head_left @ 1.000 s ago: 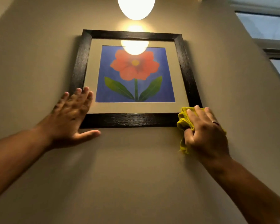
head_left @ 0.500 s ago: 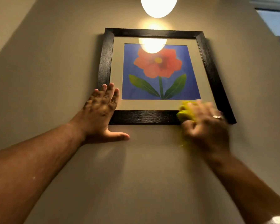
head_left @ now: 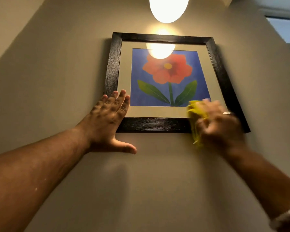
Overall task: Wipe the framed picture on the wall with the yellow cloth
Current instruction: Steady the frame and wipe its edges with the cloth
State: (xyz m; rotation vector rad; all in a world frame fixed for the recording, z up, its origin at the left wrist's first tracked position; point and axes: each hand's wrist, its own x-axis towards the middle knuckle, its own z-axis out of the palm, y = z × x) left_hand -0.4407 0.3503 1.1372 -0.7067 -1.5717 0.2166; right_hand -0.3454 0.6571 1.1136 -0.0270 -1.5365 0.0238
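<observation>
we look up at a beige wall (head_left: 49, 81) where the picture (head_left: 169, 77) hangs in a black frame (head_left: 113, 64): a red flower with green leaves on blue, set in a pale mat behind glass. a lit lamp (head_left: 168, 7) hangs above it, and its glow is mirrored in the glass near the top of the flower.

our left hand (head_left: 107, 121) lies flat and spread wide, holding nothing. its fingers (head_left: 122, 99) reach over the frame's lower left corner onto the mat, the palm covers that corner, and the thumb sticks out along the wall just under the bottom rail.

our right hand (head_left: 219, 126) is at the lower right corner, blurred. it is curled around the cloth (head_left: 195, 113), a bunched yellow wad that shows at the hand's left side. the top of the cloth lies over the mat and the corner of the blue print; the rest crosses the bottom rail and a tail hangs down over the wall below. a ring (head_left: 227, 113) shows on one finger. because of the blur we cannot tell how tightly the fingers close, nor how much of the cloth is pressed to the glass.

a window (head_left: 286, 29) shows at the upper right edge.
</observation>
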